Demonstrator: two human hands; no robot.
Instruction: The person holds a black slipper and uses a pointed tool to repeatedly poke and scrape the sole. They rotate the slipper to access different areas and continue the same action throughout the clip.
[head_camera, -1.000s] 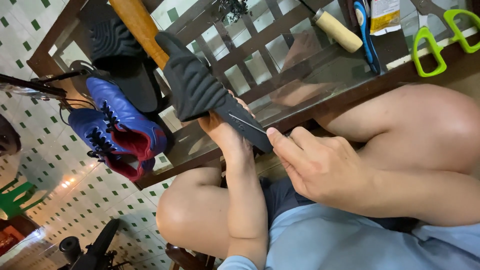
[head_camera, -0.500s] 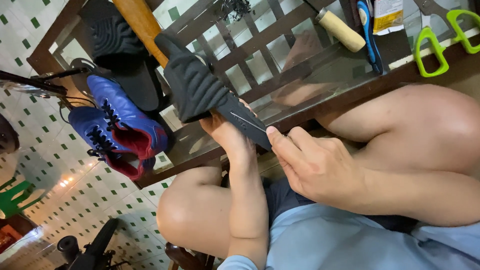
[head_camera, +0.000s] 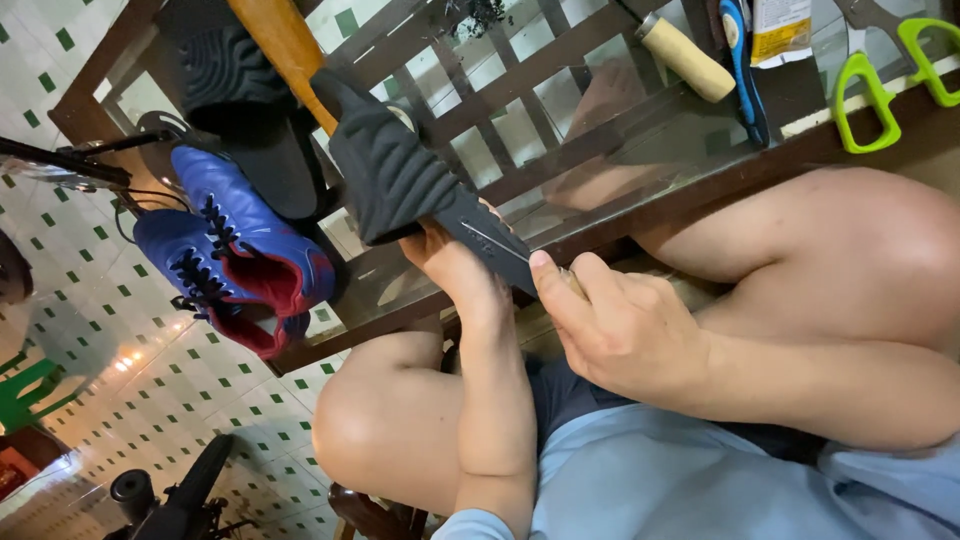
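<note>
Black ridged shoe sole (head_camera: 400, 175): held from beneath by left hand (head_camera: 455, 265), above the glass table (head_camera: 640, 150) edge. Right hand (head_camera: 620, 330): closed around a thin tool, tip touching the sole's near end.

The person is sitting with both bare knees drawn up, forearms reaching forward between them. The left hand (head_camera: 455, 265) is rising on a near-upright forearm, its fingers closing upward in a grip. The right hand (head_camera: 620, 325) is coming in from the right, knuckles up, thumb pressing forward, fingers curling shut.
</note>
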